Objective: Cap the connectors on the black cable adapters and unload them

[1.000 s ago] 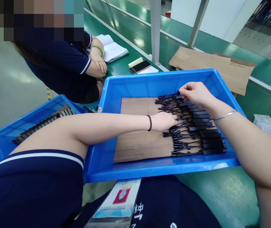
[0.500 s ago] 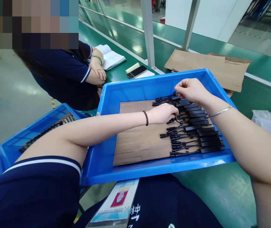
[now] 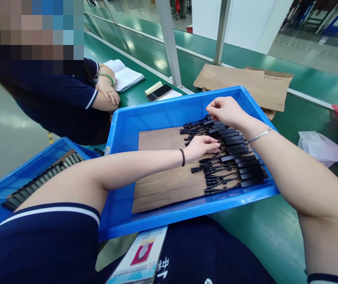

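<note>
Hands over a row of black cabled units, seated in a blue tray at the centre of the frame. Compared with half a second ago, the left hand has shifted lower, away from the right hand, and now lies over the cables near mid-row; the right hand remains at the row's upper end. The change suggests that attention is divided between two places in the row, with handling under way. (A silver bangle marks the right wrist, a beaded bracelet the left.) The right thumb and forefinger meet at their tips, but whether anything thin lies between them cannot be told; the left fingers are curled close together, and their hold on a cable, if any, is likewise unclear. The units lie side by side on a brown cardboard sheet, blocks toward the right of the frame and cable ends pointing left. Each long axis runs roughly across the frame, rising slightly to the right, while the row itself descends from upper centre toward lower right.
</note>
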`<act>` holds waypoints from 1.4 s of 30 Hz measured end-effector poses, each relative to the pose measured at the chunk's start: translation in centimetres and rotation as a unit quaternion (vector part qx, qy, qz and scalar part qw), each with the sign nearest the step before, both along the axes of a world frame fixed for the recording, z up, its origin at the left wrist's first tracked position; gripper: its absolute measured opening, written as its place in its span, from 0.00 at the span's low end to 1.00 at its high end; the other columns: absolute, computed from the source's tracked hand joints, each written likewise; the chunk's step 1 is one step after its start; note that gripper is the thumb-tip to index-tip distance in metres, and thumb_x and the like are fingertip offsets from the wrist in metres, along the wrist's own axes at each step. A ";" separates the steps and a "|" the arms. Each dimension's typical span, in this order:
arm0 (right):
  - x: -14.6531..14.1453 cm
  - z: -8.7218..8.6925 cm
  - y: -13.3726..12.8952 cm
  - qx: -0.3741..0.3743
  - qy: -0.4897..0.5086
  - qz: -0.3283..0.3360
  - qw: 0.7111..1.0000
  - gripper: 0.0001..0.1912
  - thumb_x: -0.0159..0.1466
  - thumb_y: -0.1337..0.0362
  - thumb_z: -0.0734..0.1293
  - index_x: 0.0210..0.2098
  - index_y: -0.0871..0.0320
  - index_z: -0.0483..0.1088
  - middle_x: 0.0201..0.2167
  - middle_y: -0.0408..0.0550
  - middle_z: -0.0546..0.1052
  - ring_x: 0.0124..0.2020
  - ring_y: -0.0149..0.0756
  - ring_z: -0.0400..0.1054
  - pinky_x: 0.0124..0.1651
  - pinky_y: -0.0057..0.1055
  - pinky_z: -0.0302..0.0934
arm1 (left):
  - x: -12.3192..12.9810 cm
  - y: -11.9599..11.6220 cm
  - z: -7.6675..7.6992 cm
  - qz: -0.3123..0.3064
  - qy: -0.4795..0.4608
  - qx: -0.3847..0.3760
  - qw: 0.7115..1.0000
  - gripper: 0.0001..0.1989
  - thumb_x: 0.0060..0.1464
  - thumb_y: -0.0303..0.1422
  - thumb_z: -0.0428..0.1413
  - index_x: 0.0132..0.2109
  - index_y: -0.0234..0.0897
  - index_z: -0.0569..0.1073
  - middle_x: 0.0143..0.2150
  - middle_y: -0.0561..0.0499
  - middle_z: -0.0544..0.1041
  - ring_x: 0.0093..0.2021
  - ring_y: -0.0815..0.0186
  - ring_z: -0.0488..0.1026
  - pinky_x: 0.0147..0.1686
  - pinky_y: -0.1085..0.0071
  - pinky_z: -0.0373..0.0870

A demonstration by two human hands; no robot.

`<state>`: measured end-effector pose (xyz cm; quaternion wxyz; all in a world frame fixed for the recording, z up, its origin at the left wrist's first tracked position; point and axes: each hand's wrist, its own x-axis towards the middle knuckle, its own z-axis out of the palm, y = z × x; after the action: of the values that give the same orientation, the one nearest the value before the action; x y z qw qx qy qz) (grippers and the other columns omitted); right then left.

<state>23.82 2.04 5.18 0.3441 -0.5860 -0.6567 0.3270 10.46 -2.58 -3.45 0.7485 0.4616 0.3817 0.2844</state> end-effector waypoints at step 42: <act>0.5 -0.6 0.4 0.011 -0.018 -0.001 1.000 0.08 0.59 0.64 0.68 0.26 0.62 0.69 0.20 0.44 0.69 0.21 0.26 0.62 0.28 0.26 0.61 | 0.4 1.2 0.3 0.031 -0.047 0.026 0.998 0.03 0.53 0.22 0.56 0.35 0.28 0.68 0.31 0.53 0.72 0.32 0.72 0.75 0.46 0.62 0.73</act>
<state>24.36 2.45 4.62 0.3393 -0.5888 -0.6657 0.3083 10.81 -1.35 -3.10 0.7441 0.4548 0.3527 0.3392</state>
